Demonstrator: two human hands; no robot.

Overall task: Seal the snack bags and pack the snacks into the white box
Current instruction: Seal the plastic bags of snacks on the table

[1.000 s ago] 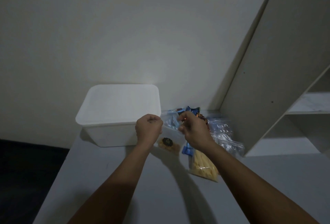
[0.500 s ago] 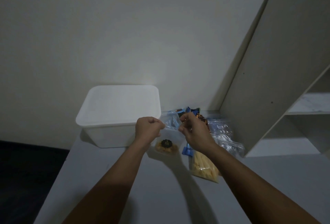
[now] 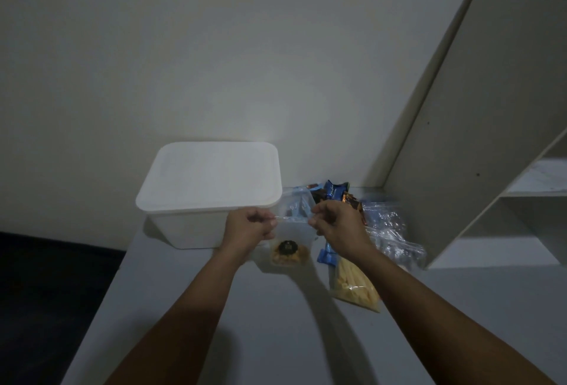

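Dim room with a pale wall, grey table (image 3: 276, 323), lidded white box (image 3: 211, 188) just left of the grip, left hand (image 3: 248, 228) and right hand (image 3: 337, 228) each pinching the top edge of a clear snack bag (image 3: 291, 243) held between them, bag of yellow sticks (image 3: 352, 286) below the right hand

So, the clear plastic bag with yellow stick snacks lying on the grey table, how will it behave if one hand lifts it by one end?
The clear plastic bag of yellow stick snacks would probably sag, since its film looks thin. It seems light. The sticks may well snap if squeezed.
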